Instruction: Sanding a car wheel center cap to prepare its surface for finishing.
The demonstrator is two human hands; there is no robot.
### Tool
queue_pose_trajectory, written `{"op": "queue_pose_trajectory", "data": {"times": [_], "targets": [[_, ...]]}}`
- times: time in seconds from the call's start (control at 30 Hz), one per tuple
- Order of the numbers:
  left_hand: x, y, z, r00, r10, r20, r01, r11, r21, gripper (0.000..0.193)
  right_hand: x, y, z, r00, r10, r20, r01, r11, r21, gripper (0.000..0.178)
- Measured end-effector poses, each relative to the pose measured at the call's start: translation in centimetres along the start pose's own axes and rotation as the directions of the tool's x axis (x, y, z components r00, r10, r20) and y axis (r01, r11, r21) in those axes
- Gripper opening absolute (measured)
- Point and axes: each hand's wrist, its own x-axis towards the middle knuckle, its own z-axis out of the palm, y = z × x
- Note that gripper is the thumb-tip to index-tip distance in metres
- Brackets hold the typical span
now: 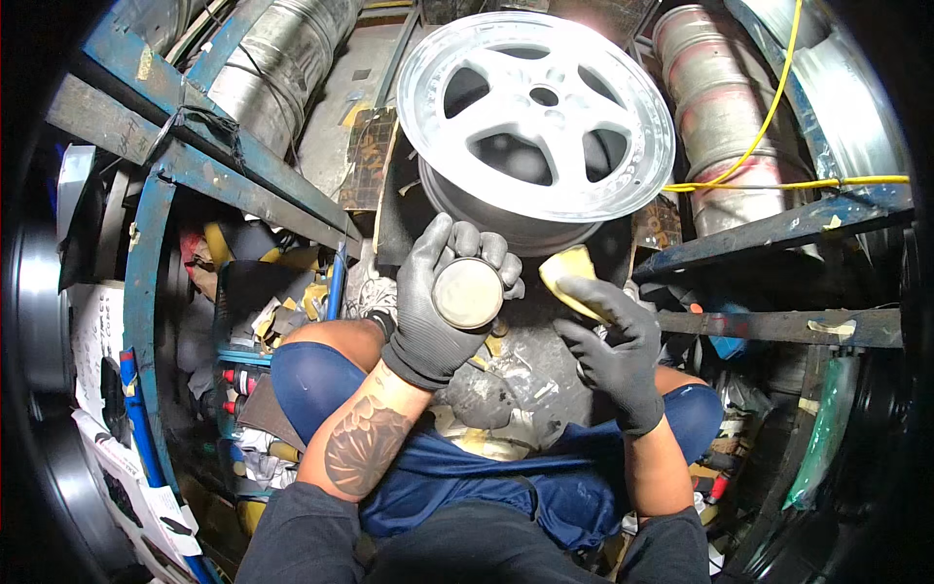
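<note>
Two gloved hands work above the lap: the left hand (438,311) is clamped around a small round tin (468,292), the right hand (613,336) pinches a yellow spreader (569,273), just below the silver alloy wheel (535,117)

- My left hand (443,307) wears a dark knit glove with a matt, rubbery-looking coating; my right hand (613,346) wears the same.
- The small round tin (468,292) in my left fingers looks like metal, its top dull and smeared beige.
- The yellow pad (572,275) at my right fingertips seems soft foam or sponge, though I can't tell for sure.
- The wheel rim (537,117) just beyond is silver metal: glossy polished lip, satin spokes.
- The blue frame (146,253) on the left is painted metal, chipped and rough.
- My shorts (467,472) are blue cloth, matt.
- The yellow cable (769,122) far right looks like smooth plastic.
</note>
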Motion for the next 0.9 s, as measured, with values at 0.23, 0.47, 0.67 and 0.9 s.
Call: {"op": "queue_pose_trajectory", "data": {"times": [0.23,0.47,0.67,0.9], "targets": [[-0.2,-0.2,-0.5,0.992,-0.07,0.103,0.088,0.98,-0.18,0.051,0.1,0.5,-0.5,0.993,0.022,0.113,-0.051,0.964,0.262,0.027],[-0.4,-0.3,-0.9,0.997,-0.072,-0.024,0.071,0.997,-0.023,0.052,-0.8,-1.2,0.3,0.897,0.279,0.344,-0.443,0.562,0.698,0.02],[-0.5,-2.4,1.2,0.973,0.084,-0.216,-0.061,0.992,0.112,0.051,-1.1,-0.3,1.0,0.867,0.392,0.308,-0.498,0.715,0.491,0.019],[-0.8,-3.7,0.5,0.967,-0.008,-0.255,0.1,0.932,0.348,0.046,-0.6,0.8,0.6,0.951,0.283,0.127,-0.309,0.841,0.444,0.02]]}}
